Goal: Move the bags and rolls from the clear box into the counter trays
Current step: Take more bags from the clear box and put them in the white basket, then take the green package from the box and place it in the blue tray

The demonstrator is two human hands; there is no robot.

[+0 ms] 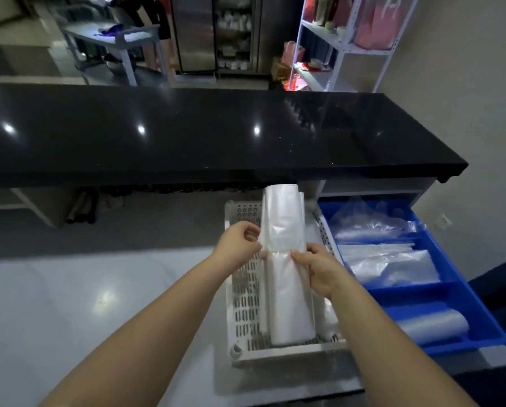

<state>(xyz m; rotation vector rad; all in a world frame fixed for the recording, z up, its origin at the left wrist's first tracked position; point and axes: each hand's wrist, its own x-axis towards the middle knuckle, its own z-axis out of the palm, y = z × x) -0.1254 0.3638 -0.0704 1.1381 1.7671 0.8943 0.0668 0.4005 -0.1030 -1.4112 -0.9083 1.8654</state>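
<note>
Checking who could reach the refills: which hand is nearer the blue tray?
Right. The right hand grips the bag bundle on the side facing the blue tray; the left hand holds the bundle's far side.

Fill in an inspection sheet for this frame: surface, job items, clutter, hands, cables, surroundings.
Surface: pale work surface below a black counter.
Job's things: banded bundle of white bags held over the white perforated tray; blue divided tray to its right holds clear bags and a roll. Clear box not in view.
Clutter: nothing seen.
Hands: left hand and right hand grip the bundle at its yellow band.
Cables: nothing seen.
Surroundings: white shelving with pink bags, a small table, a person partly visible behind it.
</note>
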